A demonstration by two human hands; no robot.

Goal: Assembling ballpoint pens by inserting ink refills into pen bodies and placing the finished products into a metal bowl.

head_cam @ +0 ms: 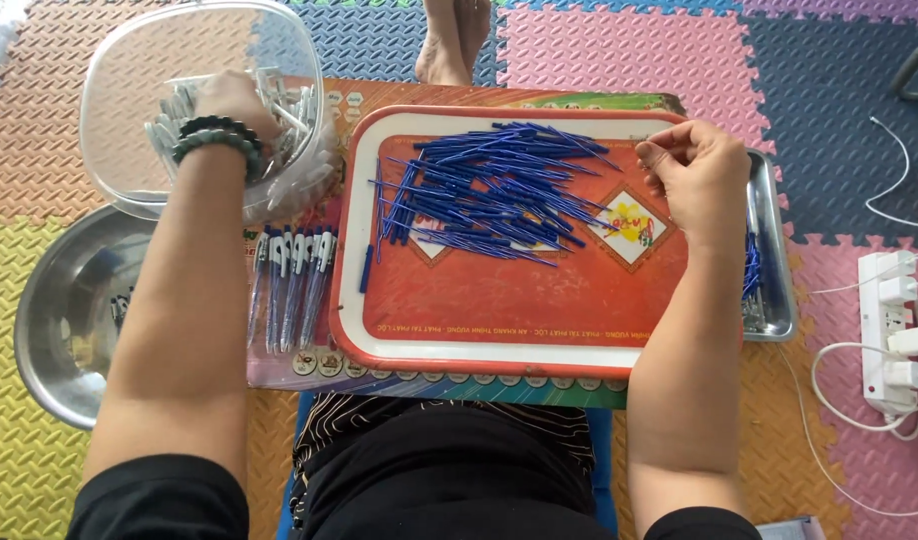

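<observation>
Blue thin refills (489, 190) heap on the tray (499, 330); left hand (234, 100) grabs barrels (299, 105), right hand (694, 170) pinched.

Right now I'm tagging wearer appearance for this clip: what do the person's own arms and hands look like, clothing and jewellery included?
Both arms are bare from short black sleeves down. The left hand has two beaded bracelets at the wrist, one dark and one pale green. The right hand shows no ring, watch or bracelet. No gloves on either.
</observation>
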